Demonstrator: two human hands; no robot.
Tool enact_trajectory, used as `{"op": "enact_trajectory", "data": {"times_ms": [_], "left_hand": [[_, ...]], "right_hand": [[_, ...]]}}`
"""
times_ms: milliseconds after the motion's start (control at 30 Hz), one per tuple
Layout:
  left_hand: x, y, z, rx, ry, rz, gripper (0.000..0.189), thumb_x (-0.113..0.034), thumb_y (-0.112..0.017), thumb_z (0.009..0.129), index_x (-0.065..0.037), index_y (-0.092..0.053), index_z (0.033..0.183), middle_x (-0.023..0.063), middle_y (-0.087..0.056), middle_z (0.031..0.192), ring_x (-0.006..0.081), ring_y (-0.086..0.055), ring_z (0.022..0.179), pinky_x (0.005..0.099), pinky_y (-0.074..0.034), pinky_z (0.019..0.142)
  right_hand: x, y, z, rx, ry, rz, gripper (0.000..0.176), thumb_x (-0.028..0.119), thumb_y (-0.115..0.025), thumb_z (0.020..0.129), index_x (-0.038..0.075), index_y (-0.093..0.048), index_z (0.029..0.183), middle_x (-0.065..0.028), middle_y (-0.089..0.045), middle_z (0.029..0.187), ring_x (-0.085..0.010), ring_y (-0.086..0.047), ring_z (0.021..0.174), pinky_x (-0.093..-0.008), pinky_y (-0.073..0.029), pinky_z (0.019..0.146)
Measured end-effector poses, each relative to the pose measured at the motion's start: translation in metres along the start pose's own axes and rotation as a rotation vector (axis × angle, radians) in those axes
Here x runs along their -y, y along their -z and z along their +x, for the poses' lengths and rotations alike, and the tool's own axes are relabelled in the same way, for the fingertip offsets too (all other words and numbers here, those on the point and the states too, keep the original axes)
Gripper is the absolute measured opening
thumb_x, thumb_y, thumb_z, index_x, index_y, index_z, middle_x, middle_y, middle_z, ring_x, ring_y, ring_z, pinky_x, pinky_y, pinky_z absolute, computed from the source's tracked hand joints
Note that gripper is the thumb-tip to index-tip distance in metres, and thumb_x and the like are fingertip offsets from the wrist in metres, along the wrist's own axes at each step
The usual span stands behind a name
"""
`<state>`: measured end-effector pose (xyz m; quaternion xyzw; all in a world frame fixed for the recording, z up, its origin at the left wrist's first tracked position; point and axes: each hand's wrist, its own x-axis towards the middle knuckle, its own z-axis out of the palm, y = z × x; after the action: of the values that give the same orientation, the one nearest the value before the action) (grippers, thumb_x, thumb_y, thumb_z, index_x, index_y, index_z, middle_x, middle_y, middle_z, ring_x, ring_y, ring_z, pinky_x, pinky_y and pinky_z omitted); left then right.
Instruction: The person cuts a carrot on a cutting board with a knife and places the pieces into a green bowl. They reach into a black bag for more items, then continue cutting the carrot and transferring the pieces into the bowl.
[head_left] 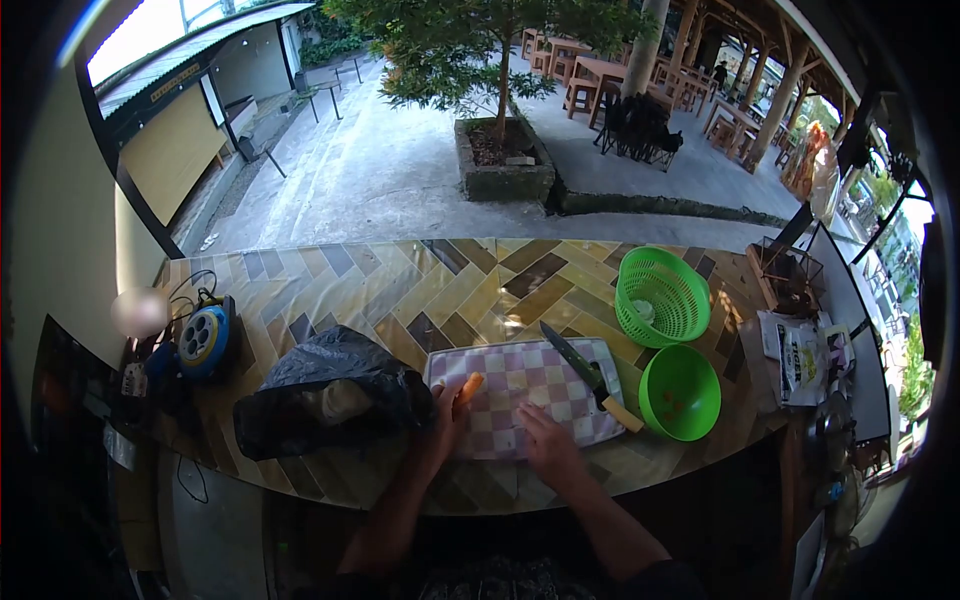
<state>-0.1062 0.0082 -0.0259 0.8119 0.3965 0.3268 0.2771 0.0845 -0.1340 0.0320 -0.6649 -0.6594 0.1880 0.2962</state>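
A carrot [468, 389] is held in my left hand [446, 424] over the left part of a checkered cutting board [505, 385]. My right hand [547, 440] rests on the board's front part, fingers spread, with nothing in it. On the board's right side lies a knife [578, 366], its pale handle [622, 413] reaching past the edge. Left of my left hand sits a black plastic bag [340, 365] with a pale item [343, 399] in its opening. Right of the board, a green bowl [680, 385] holds small orange pieces.
Behind the bowl stands a green basket [662, 290]. A blue cable reel [205, 338] is at the table's left. White packets [800, 355] and a wire rack [788, 275] are at the right. Beyond the table [380, 280] stands a tree planter [505, 180].
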Motion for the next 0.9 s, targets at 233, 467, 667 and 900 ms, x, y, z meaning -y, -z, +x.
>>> {"op": "enact_trajectory", "data": {"times_ms": [233,467,667,900], "left_hand": [[-0.016,0.008,0.007,0.016,0.008,-0.054,0.035,-0.006,-0.071,0.088,-0.002,-0.064,0.122,0.0182,-0.064,0.102,0.0335,-0.068,0.089,0.0397,-0.056,0.075],[-0.021,0.011,0.0,0.008,-0.005,-0.001,0.033,-0.007,-0.072,0.087,-0.001,-0.065,0.119,0.019,-0.064,0.102,0.0355,-0.068,0.088,0.0416,-0.055,0.075],[-0.024,0.009,-0.001,0.067,0.117,-0.044,0.031,-0.011,-0.068,0.091,0.001,-0.063,0.119,0.023,-0.062,0.111,0.042,-0.062,0.103,0.047,-0.052,0.089],[-0.019,0.005,-0.001,0.082,0.09,-0.023,0.034,-0.012,-0.069,0.089,0.001,-0.063,0.12,0.023,-0.062,0.111,0.0436,-0.063,0.101,0.0471,-0.053,0.087]], "right_hand": [[-0.022,-0.009,-0.004,-0.028,0.022,-0.23,0.041,0.004,-0.053,0.092,-0.012,-0.057,0.13,-0.0307,-0.056,0.139,-0.0409,-0.051,0.135,-0.0451,-0.041,0.116],[-0.008,0.017,-0.011,-0.012,-0.108,0.038,0.045,0.003,-0.053,0.091,-0.009,-0.056,0.133,-0.0286,-0.056,0.139,-0.0415,-0.051,0.135,-0.0458,-0.042,0.114],[0.006,-0.02,-0.044,0.026,0.005,-0.353,0.057,0.013,-0.053,0.092,-0.013,-0.044,0.142,-0.0334,-0.048,0.145,-0.0473,-0.046,0.138,-0.0463,-0.039,0.117],[0.027,-0.056,-0.01,0.04,-0.031,-0.147,0.07,0.026,-0.057,0.094,-0.017,-0.035,0.145,-0.0382,-0.035,0.152,-0.0498,-0.031,0.147,-0.0497,-0.026,0.123]]}}
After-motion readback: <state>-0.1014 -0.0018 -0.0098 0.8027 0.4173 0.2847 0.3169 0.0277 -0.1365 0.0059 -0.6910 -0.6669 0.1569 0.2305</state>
